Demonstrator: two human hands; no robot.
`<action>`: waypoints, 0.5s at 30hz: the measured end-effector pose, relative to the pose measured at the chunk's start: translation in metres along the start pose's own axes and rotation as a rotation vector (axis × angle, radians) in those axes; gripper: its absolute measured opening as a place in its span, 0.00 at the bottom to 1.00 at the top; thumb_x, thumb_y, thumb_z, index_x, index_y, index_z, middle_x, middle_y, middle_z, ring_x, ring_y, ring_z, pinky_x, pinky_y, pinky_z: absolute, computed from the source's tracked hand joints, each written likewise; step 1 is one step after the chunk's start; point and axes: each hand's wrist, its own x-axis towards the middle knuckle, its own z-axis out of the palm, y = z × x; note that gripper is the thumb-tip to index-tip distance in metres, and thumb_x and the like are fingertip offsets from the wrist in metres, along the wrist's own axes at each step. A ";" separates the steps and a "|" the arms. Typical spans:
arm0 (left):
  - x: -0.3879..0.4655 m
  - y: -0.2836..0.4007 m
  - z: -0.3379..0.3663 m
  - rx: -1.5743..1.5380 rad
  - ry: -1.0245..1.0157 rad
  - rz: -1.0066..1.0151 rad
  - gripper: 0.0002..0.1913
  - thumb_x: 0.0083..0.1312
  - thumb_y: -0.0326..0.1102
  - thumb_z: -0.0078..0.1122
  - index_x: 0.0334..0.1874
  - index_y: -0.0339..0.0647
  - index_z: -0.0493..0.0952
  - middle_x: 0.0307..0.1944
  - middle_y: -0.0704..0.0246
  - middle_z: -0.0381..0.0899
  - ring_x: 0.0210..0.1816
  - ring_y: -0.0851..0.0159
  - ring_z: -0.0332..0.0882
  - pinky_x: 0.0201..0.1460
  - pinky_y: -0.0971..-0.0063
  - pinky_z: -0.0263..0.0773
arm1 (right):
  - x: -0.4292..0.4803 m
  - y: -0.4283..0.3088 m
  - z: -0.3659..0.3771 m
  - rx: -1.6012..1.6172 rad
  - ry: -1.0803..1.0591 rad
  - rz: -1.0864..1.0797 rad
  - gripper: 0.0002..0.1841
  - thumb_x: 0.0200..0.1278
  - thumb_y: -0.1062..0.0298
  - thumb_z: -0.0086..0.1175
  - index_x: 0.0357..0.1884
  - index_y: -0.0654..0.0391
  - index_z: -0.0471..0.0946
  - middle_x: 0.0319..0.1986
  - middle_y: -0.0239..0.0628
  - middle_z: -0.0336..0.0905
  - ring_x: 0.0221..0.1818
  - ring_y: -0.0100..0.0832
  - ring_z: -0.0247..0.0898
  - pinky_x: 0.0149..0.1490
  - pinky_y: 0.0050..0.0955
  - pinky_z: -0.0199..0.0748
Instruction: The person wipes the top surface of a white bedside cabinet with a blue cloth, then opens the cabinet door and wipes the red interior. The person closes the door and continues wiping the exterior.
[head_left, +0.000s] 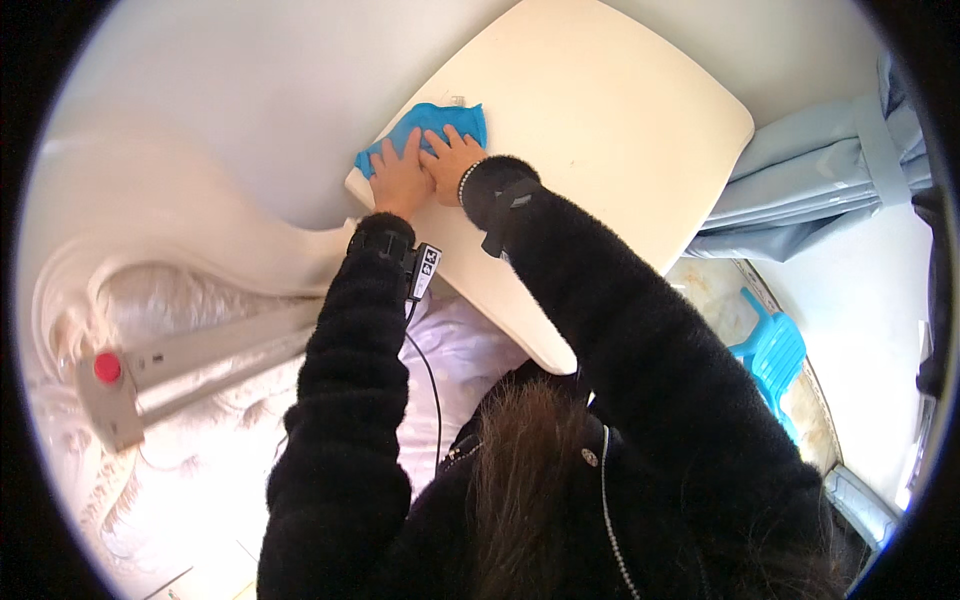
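Note:
A blue cloth (442, 120) lies at the far left edge of a cream tabletop (592, 112). My left hand (401, 176) rests with spread fingers on the cloth's near edge. Beside it, my right hand (452, 161) also presses down on the cloth, fingers apart, its thumb side touching the left hand. Neither hand's fingers are curled around the cloth. A beaded bracelet circles my right wrist, and a small device with a cable is strapped at my left wrist.
On the left stands a carved cream headboard (247, 255), with a rail bearing a red round part (107, 367) before it. Patterned bedding (457, 337) shows under the table. To the right are a tied grey-blue curtain (810, 172) and a blue plastic chair (776, 349).

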 end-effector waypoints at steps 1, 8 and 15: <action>-0.009 0.000 -0.004 0.011 0.018 0.015 0.29 0.62 0.47 0.53 0.68 0.64 0.62 0.68 0.51 0.54 0.64 0.37 0.55 0.58 0.42 0.62 | -0.008 -0.005 0.001 -0.001 -0.014 -0.007 0.36 0.56 0.56 0.52 0.70 0.49 0.59 0.71 0.46 0.50 0.71 0.56 0.45 0.69 0.54 0.50; -0.103 0.016 -0.021 0.017 0.168 0.167 0.30 0.59 0.46 0.56 0.66 0.61 0.66 0.64 0.47 0.60 0.60 0.36 0.60 0.53 0.44 0.68 | -0.093 -0.034 0.000 0.013 0.032 -0.068 0.31 0.61 0.61 0.46 0.68 0.51 0.60 0.70 0.47 0.50 0.70 0.58 0.46 0.69 0.56 0.50; -0.177 0.064 -0.021 -0.017 0.134 0.371 0.32 0.56 0.42 0.59 0.67 0.57 0.66 0.63 0.44 0.61 0.58 0.33 0.61 0.53 0.44 0.67 | -0.203 -0.033 0.011 0.015 0.082 -0.065 0.32 0.58 0.67 0.49 0.67 0.59 0.60 0.68 0.52 0.53 0.68 0.60 0.48 0.69 0.53 0.52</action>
